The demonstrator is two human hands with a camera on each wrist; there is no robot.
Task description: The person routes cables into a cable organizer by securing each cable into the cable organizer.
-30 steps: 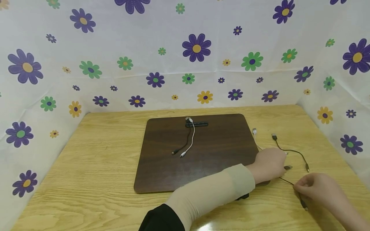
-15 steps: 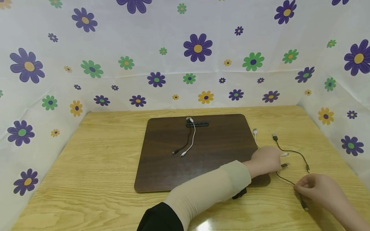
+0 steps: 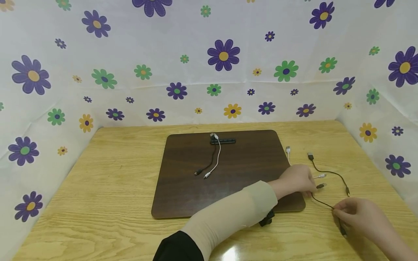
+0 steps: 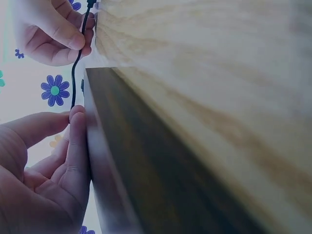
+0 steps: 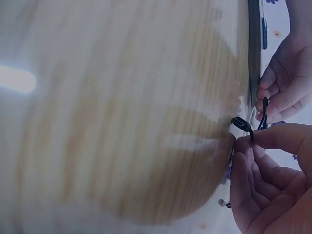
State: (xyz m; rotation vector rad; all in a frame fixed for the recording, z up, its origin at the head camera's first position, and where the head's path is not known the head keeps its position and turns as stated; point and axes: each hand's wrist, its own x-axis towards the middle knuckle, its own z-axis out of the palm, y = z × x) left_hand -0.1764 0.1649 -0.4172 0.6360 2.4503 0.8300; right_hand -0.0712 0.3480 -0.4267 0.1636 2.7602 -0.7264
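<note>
A short black USB cable (image 4: 73,87) runs between my two hands. Its near end, with a dark plug (image 5: 241,124), hangs past the right fingers. My left hand (image 3: 298,178) pinches the cable between thumb and fingers by the right edge of the dark brown board (image 3: 248,174). My right hand (image 3: 367,217) pinches it farther right, over the wooden table. A dark plug (image 3: 321,186) pokes out beyond the left hand; whether it belongs to the same cable cannot be told. Just behind the left hand lies a white cable (image 3: 288,150), its middle hidden by that hand.
Another black USB cable (image 3: 330,171) lies curved on the table (image 3: 114,174) at the right. On the board, a white cable (image 3: 218,156) and a dark cable (image 3: 212,159) extend from a black strip (image 3: 226,141). Flower-printed cloth (image 3: 183,72) surrounds the back and sides.
My left hand has shifted slightly left and away from me, showing more of the white cable's end and the dark plug. The right hand has stayed nearly still, pinching the cable.
</note>
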